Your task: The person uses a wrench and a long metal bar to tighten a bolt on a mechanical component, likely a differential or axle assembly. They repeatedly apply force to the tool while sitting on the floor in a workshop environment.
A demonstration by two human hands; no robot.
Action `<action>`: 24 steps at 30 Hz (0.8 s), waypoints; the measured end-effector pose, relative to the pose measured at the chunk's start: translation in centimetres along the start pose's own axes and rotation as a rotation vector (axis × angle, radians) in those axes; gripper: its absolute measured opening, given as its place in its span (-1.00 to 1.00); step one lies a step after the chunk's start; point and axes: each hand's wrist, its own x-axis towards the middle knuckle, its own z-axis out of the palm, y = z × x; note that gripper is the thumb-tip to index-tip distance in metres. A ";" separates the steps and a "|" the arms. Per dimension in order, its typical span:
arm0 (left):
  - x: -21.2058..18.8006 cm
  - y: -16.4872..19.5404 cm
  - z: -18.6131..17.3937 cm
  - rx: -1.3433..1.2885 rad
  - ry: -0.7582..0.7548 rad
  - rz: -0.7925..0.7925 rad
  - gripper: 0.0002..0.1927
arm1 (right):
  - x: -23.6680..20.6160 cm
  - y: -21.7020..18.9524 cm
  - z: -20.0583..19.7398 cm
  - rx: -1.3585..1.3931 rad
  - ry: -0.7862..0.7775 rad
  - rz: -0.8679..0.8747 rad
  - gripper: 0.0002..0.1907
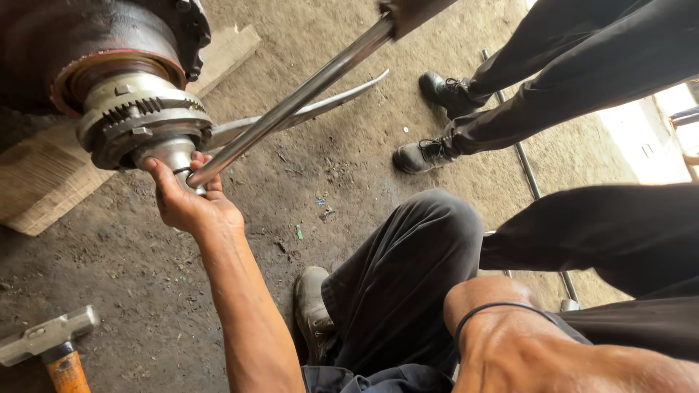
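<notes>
Fingers [191,169] of the left hand [188,204] curl around the lower end of a long steel bar [291,102], clamping it where it meets the stub shaft [171,154] of a heavy machine hub [109,80]; the thumb reaches up against the shaft's underside. That bar runs diagonally from the hand up toward the top of the frame, where its far end disappears into a dark block [408,11]. Just behind it, a second, flatter curved pry bar [306,110] lies wedged under the hub's toothed ring [142,116] and points out to the right above the floor. The hub itself sits at upper left, rusty red at its rim, resting on pale wooden blocks [44,182]. Below the left forearm, a hammer [51,346] with a steel head and orange handle lies on the dirt floor [145,291], well apart from the hand. The right hand [524,349] rests low at the bottom right, on the person's dark-trousered thigh, a thin black band at its wrist; its fingers fall outside the picture, so I cannot tell whether they are spread or closed. The person's own grey shoe [312,309] shows beneath the bent knee. Another person stands at upper right, seen only as dark trousers and two black laced boots [426,154].
</notes>
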 end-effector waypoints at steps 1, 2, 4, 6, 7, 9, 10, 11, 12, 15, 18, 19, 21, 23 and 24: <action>0.0 -0.1 0.1 0.002 0.007 0.000 -0.35 | 0.0 -0.1 -0.1 0.003 -0.001 -0.006 -0.74; 0.1 -0.1 0.1 0.007 0.016 0.001 -0.36 | -0.1 -0.1 -0.2 0.017 0.003 -0.005 -0.74; 0.0 -0.1 -0.1 0.020 0.025 -0.002 -0.38 | 0.0 -0.1 -0.3 0.026 0.009 0.005 -0.75; -0.2 -0.1 -0.1 0.031 0.006 -0.014 -0.39 | 0.4 0.2 -0.1 0.045 0.017 0.037 -0.76; 0.0 0.0 0.2 0.022 0.017 -0.020 -0.41 | 0.5 0.7 0.1 0.059 0.027 0.071 -0.77; -0.2 0.1 0.4 -0.002 0.052 -0.022 -0.45 | 0.8 2.0 0.6 0.104 0.083 0.258 -0.78; -0.1 0.3 0.7 -0.004 0.052 -0.036 -0.48 | 1.0 2.9 0.9 0.130 0.122 0.390 -0.78; -0.2 0.4 0.9 -0.004 0.056 -0.051 -0.50 | 0.8 4.0 1.3 0.160 0.184 0.541 -0.78; -0.3 0.5 1.0 0.006 0.056 -0.032 -0.50 | 0.7 5.3 1.5 0.199 0.249 0.687 -0.79; -0.8 0.8 1.3 0.006 0.060 0.000 -0.50 | 0.0 9.1 1.5 0.236 0.385 0.868 -0.80; -1.2 1.1 1.6 -0.045 0.073 0.001 -0.51 | -0.4 11.7 0.2 -0.015 0.398 0.644 -0.80; -1.2 1.1 1.7 -0.052 0.081 0.000 -0.51 | -0.4 12.3 -0.5 -0.243 0.361 0.452 -0.80; -1.2 1.2 2.1 -0.049 0.116 -0.014 -0.51 | -0.4 13.1 -1.6 -0.663 0.275 0.104 -0.85; -1.1 1.3 2.2 -0.026 0.173 -0.038 -0.51 | -0.8 13.5 -2.5 -0.759 0.255 -0.060 -0.90; -1.1 1.3 2.0 -0.025 0.147 -0.028 -0.51 | -1.0 13.6 -2.8 -0.804 0.225 -0.067 -0.89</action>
